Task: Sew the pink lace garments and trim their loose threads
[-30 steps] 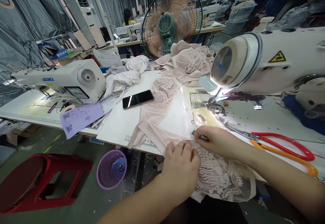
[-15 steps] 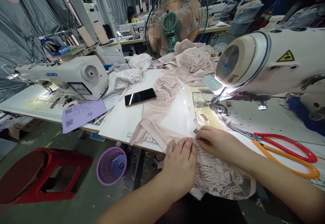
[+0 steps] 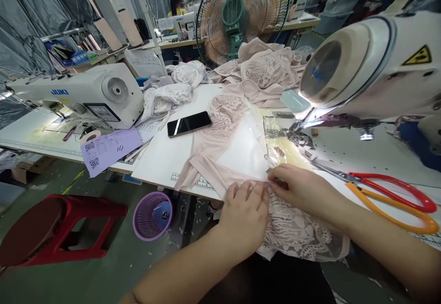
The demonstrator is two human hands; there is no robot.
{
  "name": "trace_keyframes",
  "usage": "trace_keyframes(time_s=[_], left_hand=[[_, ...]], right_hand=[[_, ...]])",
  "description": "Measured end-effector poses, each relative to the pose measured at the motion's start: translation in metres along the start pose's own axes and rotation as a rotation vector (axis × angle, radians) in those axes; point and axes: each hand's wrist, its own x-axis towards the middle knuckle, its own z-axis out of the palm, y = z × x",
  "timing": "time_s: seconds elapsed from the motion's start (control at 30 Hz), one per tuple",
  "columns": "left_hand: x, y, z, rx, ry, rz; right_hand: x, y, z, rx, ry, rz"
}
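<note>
A pale pink lace bra (image 3: 303,228) hangs over the front edge of the sewing table, its plain straps and band lying on the top. My left hand (image 3: 245,216) lies on the band with its fingers stretched over the fabric; the thumb is hidden. Beside it my right hand (image 3: 292,184) is closed in a pinch at the upper edge of the fabric. A small grey tip shows at those fingertips, too small to name. Another pink lace cup (image 3: 225,118) lies flat farther back. The sewing machine (image 3: 347,70) stands to the right, its needle area lit.
Scissors (image 3: 389,194) with red and orange handles lie right of my right hand. A phone (image 3: 189,124) rests on the table. Behind are piled pink bras (image 3: 265,70) and a fan (image 3: 234,14). A purple basket (image 3: 139,226) and red stool (image 3: 79,228) stand on the floor.
The view has tilted and shifted slightly, so the background sits higher. Both hands keep nearly the same place on the fabric; the right fingers have shifted slightly.
</note>
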Motion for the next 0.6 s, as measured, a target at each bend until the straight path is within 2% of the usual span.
trace_keyframes(time_s=[0.27, 0.6], left_hand=[[0.002, -0.004, -0.007, -0.028, -0.060, 0.046], [0.010, -0.009, -0.023, -0.056, -0.107, 0.052]], right_hand=[[0.017, 0.009, -0.002, 0.096, -0.060, 0.047], [0.020, 0.015, -0.004, 0.166, -0.083, 0.025]])
